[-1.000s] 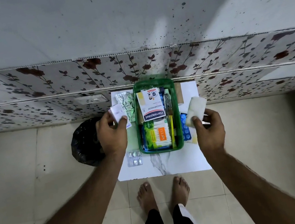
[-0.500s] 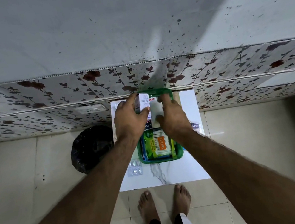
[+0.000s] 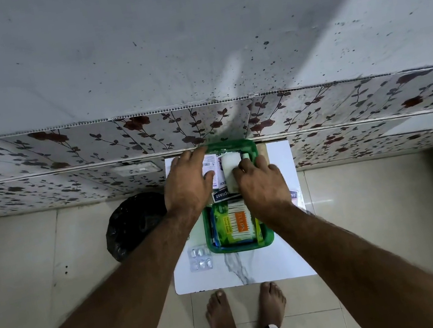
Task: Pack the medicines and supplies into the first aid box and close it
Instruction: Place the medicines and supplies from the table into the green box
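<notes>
A green first aid box (image 3: 268,237) stands open on a small white table (image 3: 245,270). Inside lie a cotton bud pack (image 3: 237,222) at the near end and a Hansaplast packet (image 3: 222,194) in the middle. My left hand (image 3: 187,186) lies flat over the box's far left part, pressing a small white medicine carton (image 3: 209,165). My right hand (image 3: 261,185) holds a white gauze roll (image 3: 230,168) down in the box's far half. Two silver blister strips (image 3: 200,258) lie on the table left of the box.
A black bin bag (image 3: 133,224) sits on the floor left of the table. A floral-tiled wall (image 3: 62,150) rises right behind the table, with a white socket (image 3: 135,169) on it. A packet's edge (image 3: 294,196) shows right of the box. My bare feet (image 3: 246,309) stand below.
Both hands came from beside the box to over its far end, carrying the white carton and the gauze roll, and now press them down inside the box.
</notes>
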